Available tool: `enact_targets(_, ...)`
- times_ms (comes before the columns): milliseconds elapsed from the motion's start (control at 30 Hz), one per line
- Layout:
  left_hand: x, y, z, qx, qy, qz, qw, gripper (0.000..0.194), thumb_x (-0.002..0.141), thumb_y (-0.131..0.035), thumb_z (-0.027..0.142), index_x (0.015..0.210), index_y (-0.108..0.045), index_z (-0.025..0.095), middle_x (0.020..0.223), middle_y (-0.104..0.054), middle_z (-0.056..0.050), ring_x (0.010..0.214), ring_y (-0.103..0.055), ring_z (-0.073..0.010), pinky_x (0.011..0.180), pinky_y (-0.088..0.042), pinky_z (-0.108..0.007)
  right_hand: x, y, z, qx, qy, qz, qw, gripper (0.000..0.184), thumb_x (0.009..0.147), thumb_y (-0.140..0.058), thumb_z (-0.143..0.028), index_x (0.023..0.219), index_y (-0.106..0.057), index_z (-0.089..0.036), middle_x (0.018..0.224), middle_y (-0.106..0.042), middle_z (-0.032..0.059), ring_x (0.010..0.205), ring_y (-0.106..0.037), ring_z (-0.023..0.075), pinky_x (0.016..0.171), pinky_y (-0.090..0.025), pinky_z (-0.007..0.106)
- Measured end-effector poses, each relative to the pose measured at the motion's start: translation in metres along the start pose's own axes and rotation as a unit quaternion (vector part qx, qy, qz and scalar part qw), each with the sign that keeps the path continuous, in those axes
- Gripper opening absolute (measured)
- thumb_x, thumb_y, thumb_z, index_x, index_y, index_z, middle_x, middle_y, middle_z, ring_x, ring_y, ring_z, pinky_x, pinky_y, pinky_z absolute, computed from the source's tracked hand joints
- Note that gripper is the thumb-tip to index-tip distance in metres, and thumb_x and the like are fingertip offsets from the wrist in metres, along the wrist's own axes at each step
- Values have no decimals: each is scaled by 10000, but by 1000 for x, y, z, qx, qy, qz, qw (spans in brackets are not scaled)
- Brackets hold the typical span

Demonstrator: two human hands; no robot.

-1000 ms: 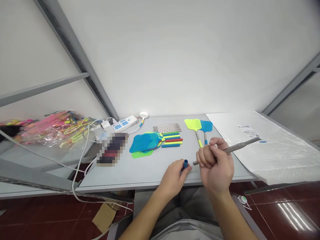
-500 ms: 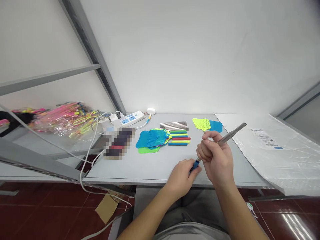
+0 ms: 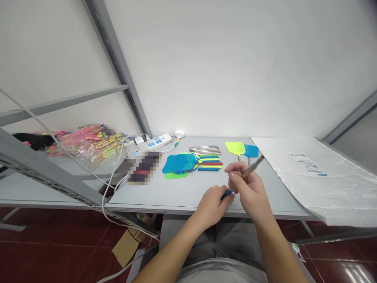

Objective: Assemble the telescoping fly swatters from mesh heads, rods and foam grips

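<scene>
My left hand [image 3: 212,205] is closed around a blue handle tube [image 3: 226,193] above the table's front edge. In my right hand [image 3: 249,190] is a grey metal rod [image 3: 253,166], gripped with curled fingers and slanting up to the right. The two hands meet, and the rod's lower end is hidden by my fingers at the mouth of the tube. Beyond them lie a yellow fly swatter [image 3: 235,148] and a blue fly swatter [image 3: 252,151], both with metal shafts. Left of these are a pile of blue and green swatter heads [image 3: 178,163] and several coloured handle tubes [image 3: 210,164].
A row of thin metal rods [image 3: 204,150] lies behind the tubes. At the left stand a white power strip [image 3: 159,141] with cables and a blurred-out object [image 3: 144,169]. White plastic sheeting [image 3: 294,184] covers the right side. Bagged colourful items [image 3: 91,143] rest on the left shelf.
My right hand has brought the rod down and left, its lower end moving from apart to meeting the blue tube in my left hand. The camera view has shifted too.
</scene>
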State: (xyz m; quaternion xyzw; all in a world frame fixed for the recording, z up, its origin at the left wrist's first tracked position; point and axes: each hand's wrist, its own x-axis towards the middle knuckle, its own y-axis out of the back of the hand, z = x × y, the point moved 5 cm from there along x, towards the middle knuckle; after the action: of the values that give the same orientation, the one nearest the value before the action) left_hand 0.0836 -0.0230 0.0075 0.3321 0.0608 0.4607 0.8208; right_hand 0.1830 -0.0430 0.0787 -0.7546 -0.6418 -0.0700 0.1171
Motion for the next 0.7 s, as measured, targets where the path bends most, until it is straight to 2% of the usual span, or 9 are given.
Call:
enact_targets(100,0,0,-1,-8,8,2,1000,210,950,-488,347,899,-628,198,824,-635,-36,791,-571,-210,694,-410,-300,1,9,3,-53,-5,-14,998,188,930,-517,-379,969,-629,-232,621,-480,-31,613,-475,142,556,-381,264)
enact_targets(200,1,1,-1,-19,14,2,1000,203,944,-501,346,875,-627,203,828,-637,-33,809,-574,-213,710,-404,-303,4,18,-2,-126,2,-14,992,231,934,-522,-406,1058,-635,-248,754,-584,9,775,-562,177,639,-434,279)
enact_targets(267,1,3,0,-28,18,0,999,193,941,-504,340,882,-629,205,845,-644,-33,826,-578,-214,723,-407,-303,6,20,-9,-147,8,-19,989,253,933,-530,-420,1108,-623,-263,810,-610,19,845,-578,188,686,-453,287)
enact_targets(367,1,5,2,-46,25,-4,999,191,938,-501,333,890,-635,205,860,-654,-33,834,-583,-213,734,-413,-303,8,17,-17,-143,17,-27,989,248,935,-537,-423,1118,-617,-276,808,-614,15,837,-575,181,696,-458,285)
enact_targets(467,1,6,3,-72,32,-4,997,217,944,-482,334,870,-636,201,858,-667,-29,832,-588,-207,733,-422,-300,9,7,-15,-91,11,-29,995,242,944,-521,-441,1071,-634,-269,723,-569,-3,724,-534,160,625,-432,272)
enact_targets(600,2,7,-2,-129,38,7,991,258,961,-454,366,894,-623,183,839,-667,-23,782,-594,-174,698,-450,-277,10,-7,-11,56,11,-3,998,279,967,-481,-441,929,-665,-234,552,-350,-57,548,-384,118,591,-408,273)
enact_targets(700,3,19,-9,-205,59,32,976,235,896,-576,406,896,-596,172,745,-633,-4,639,-565,-137,594,-454,-251,11,-11,-18,165,35,20,986,316,984,-459,-394,814,-651,-209,518,-270,-69,499,-337,101,581,-407,277)
